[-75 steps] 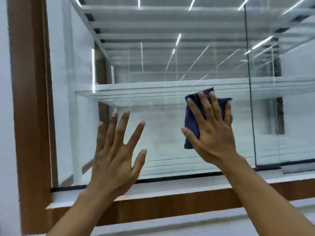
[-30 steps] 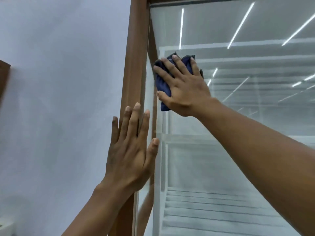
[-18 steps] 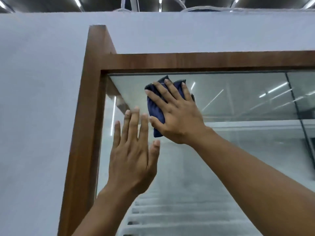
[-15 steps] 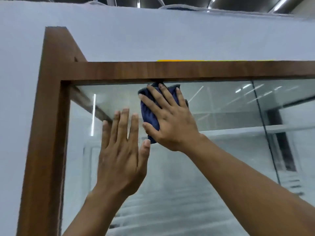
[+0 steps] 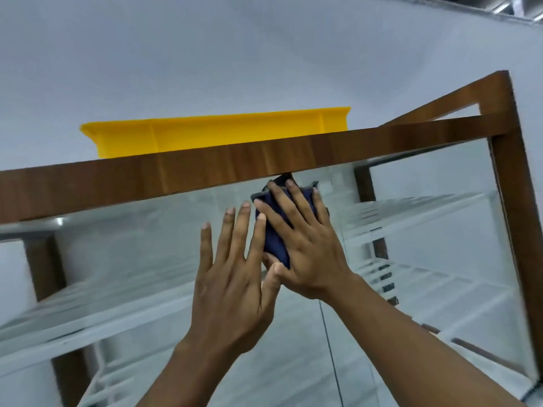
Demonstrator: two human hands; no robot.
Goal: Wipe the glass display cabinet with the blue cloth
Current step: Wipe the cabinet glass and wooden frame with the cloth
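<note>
The blue cloth (image 5: pixel 276 243) is folded into a small pad. It lies flat on the front glass of the glass display cabinet (image 5: pixel 132 245), right under the brown wooden top bar (image 5: pixel 205 171). The right hand (image 5: pixel 308 259) lies on top of it. Its 4 fingers (image 5: pixel 273 218) are straight and spread a little, and they press the cloth on the glass. The cloth peeks out past the fingertips and beside the thumb. The left hand (image 5: pixel 232 286) is just beside it, palm to the glass, fingers straight and holding nothing. Its thumb touches the right thumb. Both arms reach up. A yellow tray (image 5: pixel 217 132) sits on top of the cabinet.
</note>
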